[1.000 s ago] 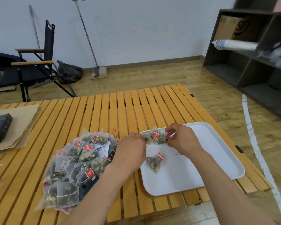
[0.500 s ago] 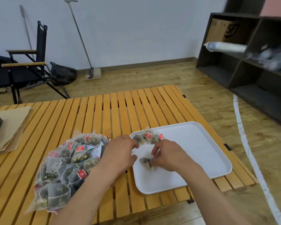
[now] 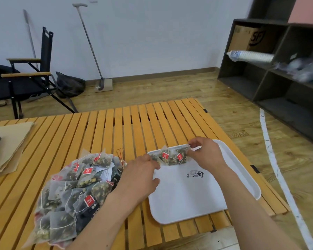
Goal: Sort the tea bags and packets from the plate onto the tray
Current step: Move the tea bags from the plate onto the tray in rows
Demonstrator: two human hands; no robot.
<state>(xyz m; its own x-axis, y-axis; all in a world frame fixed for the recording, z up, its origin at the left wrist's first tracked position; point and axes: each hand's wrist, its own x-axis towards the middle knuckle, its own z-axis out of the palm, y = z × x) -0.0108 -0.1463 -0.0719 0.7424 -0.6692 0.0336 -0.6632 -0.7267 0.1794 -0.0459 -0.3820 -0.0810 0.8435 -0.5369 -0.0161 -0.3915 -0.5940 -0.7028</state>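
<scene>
Fingers of both hands meet on a short row of tea bags [image 3: 170, 156] lying along the far-left edge of the white tray [image 3: 206, 201]: the right hand [image 3: 204, 156] pinches the row's right end between thumb and forefinger, while the left hand [image 3: 143, 175] has its fingertips curled onto the row's left end, though whether they pinch it or only press it down I cannot tell. The row's long axis runs left to right, straight from one set of fingertips to the other, so the bags lie directly between the two hands. Behind and left of the left hand's knuckles sits the heaped pile of tea bags and packets [image 3: 74, 192] (the plate under it is hidden), resting on the slatted table [image 3: 116, 127]. That pile lies much nearer the left hand, well apart from the right, so the left seems better placed for the next pick, with the tray's bare floor near-side of the right fingers free to receive it
</scene>
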